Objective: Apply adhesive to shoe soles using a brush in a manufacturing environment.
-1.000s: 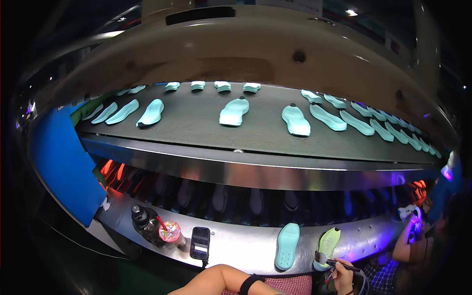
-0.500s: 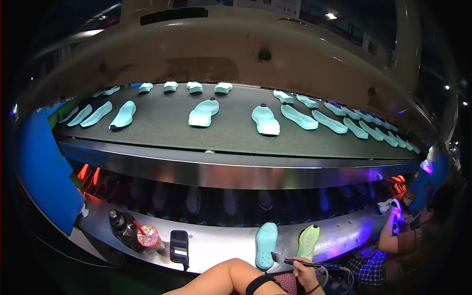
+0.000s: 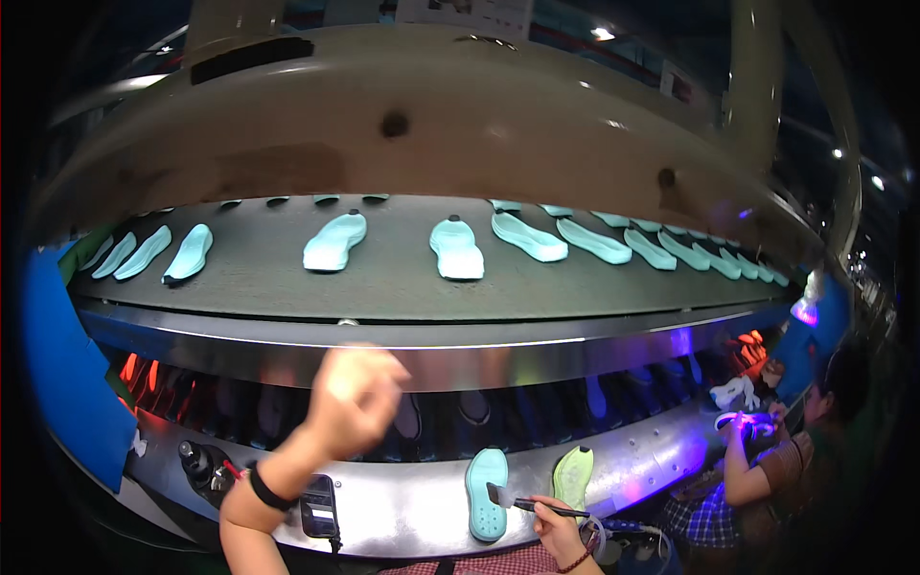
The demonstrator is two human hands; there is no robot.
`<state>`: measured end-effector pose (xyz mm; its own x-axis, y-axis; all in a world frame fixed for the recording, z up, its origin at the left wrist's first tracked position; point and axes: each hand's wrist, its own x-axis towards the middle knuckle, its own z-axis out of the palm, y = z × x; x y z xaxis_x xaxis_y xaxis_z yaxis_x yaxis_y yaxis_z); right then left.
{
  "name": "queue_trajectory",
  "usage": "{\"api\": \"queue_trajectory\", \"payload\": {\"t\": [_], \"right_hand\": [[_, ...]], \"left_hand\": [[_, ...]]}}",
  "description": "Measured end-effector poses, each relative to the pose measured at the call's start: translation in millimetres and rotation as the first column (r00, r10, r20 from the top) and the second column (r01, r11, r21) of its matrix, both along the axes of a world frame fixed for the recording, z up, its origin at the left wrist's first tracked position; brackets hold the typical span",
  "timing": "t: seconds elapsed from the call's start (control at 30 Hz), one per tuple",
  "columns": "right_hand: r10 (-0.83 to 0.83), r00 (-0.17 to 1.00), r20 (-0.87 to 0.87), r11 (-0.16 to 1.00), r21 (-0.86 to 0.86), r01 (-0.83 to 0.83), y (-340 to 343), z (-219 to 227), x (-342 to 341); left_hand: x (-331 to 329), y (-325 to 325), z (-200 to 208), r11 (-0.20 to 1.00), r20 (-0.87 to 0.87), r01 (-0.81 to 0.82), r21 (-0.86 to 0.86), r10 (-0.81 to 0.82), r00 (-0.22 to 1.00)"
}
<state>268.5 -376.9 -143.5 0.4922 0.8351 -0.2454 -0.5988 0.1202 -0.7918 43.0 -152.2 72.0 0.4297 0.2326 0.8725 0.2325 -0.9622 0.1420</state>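
My right hand (image 3: 558, 529), at the lower middle, grips a black-handled flat brush (image 3: 525, 502). Its bristles lie over the mint shoe sole (image 3: 488, 522) on the metal ledge; whether they touch it I cannot tell. That sole has small round holes near its lower end. To its right rests a yellow-green sole (image 3: 573, 477) with a dark tip. My left hand (image 3: 355, 398) is raised in front of the belt's metal edge, smeared by motion, its fingers seemingly bent. A black band circles the left forearm. Nothing clearly shows in that hand.
Mint soles, including one left of centre (image 3: 335, 241), lie on the dark conveyor belt (image 3: 402, 292) under a brown hood. A phone (image 3: 319, 508) and a dark bottle (image 3: 196, 464) stand on the metal ledge (image 3: 412, 508). At right, a person (image 3: 747, 474) handles a shoe part under purple light.
My left arm has swung up from the lower edge toward the belt. The view has shifted, so belt and soles sit further left. The brush remains in my right hand near the mint sole.
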Motion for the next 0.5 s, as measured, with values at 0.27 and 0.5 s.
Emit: {"api": "queue_trajectory", "payload": {"t": [0.27, 0.5], "right_hand": [[0.037, 0.977, -0.209, 0.996, 0.088, -0.019, 21, -24, -23], [0.043, 0.981, -0.187, 0.999, -0.011, -0.046, 11, -40, -23]], "left_hand": [[-34, 147, 5, 0.66, -0.316, -0.655, -0.368, 0.574, 0.755], [-44, 187, -10, 0.779, -0.29, -0.606, -0.161, 0.549, 0.784]]}}
